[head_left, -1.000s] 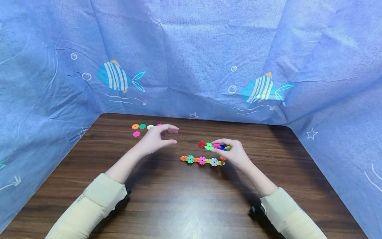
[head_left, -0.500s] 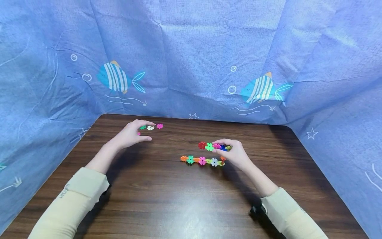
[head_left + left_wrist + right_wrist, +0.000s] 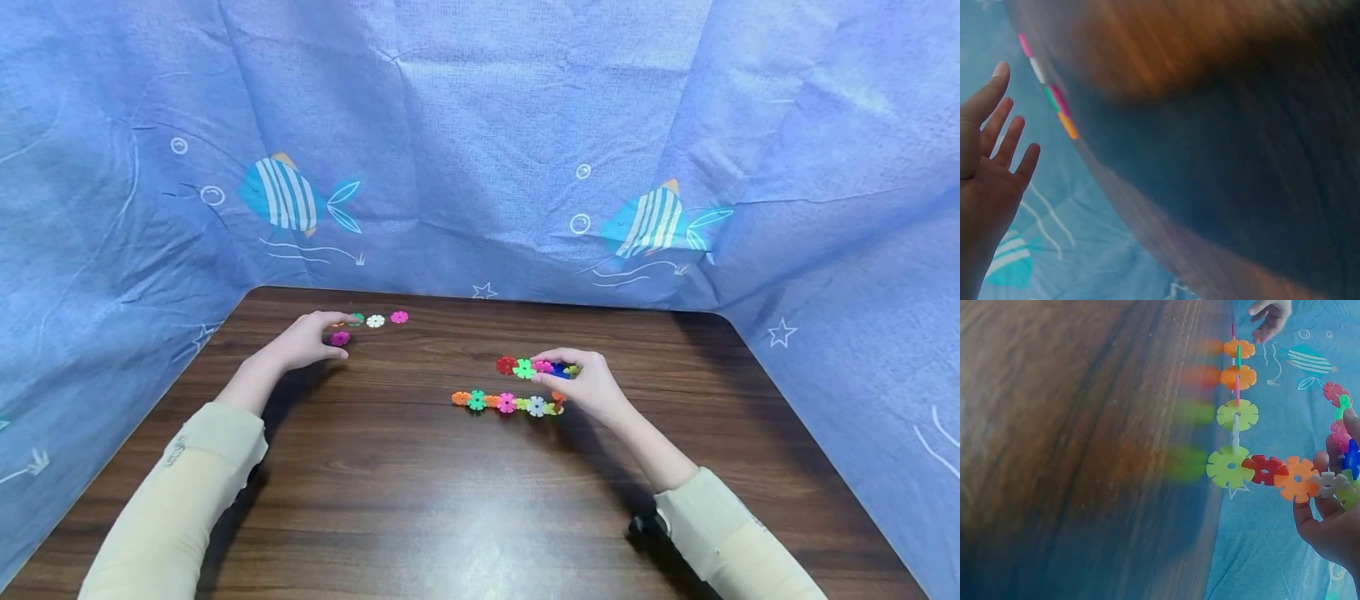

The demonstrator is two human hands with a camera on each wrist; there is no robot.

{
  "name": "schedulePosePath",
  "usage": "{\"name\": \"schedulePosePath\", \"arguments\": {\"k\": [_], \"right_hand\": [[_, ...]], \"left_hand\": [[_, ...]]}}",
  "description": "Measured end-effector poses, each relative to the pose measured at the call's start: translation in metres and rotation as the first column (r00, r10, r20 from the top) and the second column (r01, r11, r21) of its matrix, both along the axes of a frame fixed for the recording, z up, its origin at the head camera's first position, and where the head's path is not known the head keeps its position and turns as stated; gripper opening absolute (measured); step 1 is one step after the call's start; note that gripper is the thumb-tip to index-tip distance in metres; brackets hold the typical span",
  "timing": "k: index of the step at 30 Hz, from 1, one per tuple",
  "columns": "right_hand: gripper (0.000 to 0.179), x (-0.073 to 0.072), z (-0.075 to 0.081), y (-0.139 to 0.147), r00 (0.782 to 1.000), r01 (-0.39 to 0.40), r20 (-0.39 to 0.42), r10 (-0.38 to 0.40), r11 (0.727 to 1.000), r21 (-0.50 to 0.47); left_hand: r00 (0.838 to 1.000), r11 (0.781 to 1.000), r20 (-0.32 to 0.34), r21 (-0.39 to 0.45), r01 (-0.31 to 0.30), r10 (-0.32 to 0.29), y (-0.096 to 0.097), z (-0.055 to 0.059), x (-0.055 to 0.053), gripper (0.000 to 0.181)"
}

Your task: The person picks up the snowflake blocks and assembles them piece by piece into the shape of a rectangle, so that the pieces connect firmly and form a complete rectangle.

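Observation:
My left hand (image 3: 303,340) is over the far-left table, thumb and fingers spread around a magenta flower-shaped disc (image 3: 341,338); in the left wrist view the hand (image 3: 991,169) holds nothing. Close to its fingertips lie a green disc (image 3: 357,319) and an orange disc (image 3: 1067,125), partly covered in the head view. My right hand (image 3: 588,387) pinches a chain of interlocked flower discs (image 3: 507,403). The chain bends in a U: one row runs low along the table, the other, ending in a red disc (image 3: 506,366), passes through my fingers. Right wrist view shows grey and blue discs (image 3: 1351,459) between the fingers.
A white disc (image 3: 376,321) and a pink disc (image 3: 399,317) lie near the back edge of the brown wooden table (image 3: 420,500). A blue fish-print curtain (image 3: 480,150) surrounds the table's back and sides.
My left hand has moved left, away from the middle, to the loose discs, its fingers reaching around the magenta one. My right hand and the chain stay nearly still.

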State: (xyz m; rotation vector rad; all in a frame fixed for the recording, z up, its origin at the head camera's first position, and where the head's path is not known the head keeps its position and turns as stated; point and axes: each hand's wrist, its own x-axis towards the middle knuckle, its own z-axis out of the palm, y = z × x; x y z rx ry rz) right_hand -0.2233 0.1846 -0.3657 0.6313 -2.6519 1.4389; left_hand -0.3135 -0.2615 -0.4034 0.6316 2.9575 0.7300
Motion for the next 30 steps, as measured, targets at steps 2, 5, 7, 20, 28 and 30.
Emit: {"name": "schedulePosePath", "arguments": {"k": [2, 5, 7, 20, 28, 30], "right_hand": [[0.023, 0.000, 0.000, 0.000, 1.000, -0.004, 0.001, 0.004, 1.000, -0.001], [0.023, 0.000, 0.000, -0.001, 1.000, -0.012, -0.002, 0.012, 1.000, -0.006], [0.023, 0.000, 0.000, -0.001, 1.000, -0.016, -0.005, 0.015, 1.000, -0.006], [0.022, 0.001, 0.000, -0.001, 1.000, 0.002, -0.009, -0.002, 1.000, 0.006], [0.023, 0.001, 0.000, -0.001, 1.000, 0.009, -0.015, -0.008, 1.000, 0.012], [0.022, 0.001, 0.000, -0.001, 1.000, 0.008, -0.017, -0.008, 1.000, 0.013]], "left_hand": [[1.000, 1.000, 0.026, -0.017, -0.017, 0.017, -0.003, -0.003, -0.002, 0.061], [0.998, 0.999, 0.054, -0.028, -0.027, 0.028, -0.006, -0.006, -0.004, 0.060], [0.997, 0.999, 0.070, -0.036, -0.037, 0.039, -0.008, -0.009, -0.004, 0.059], [0.996, 0.999, 0.071, 0.009, -0.053, 0.052, -0.013, -0.018, -0.007, 0.041], [0.989, 0.997, 0.141, 0.042, -0.058, 0.052, -0.012, -0.020, -0.007, 0.036], [0.991, 0.997, 0.126, 0.054, -0.057, 0.050, -0.012, -0.021, -0.006, 0.034]]}}
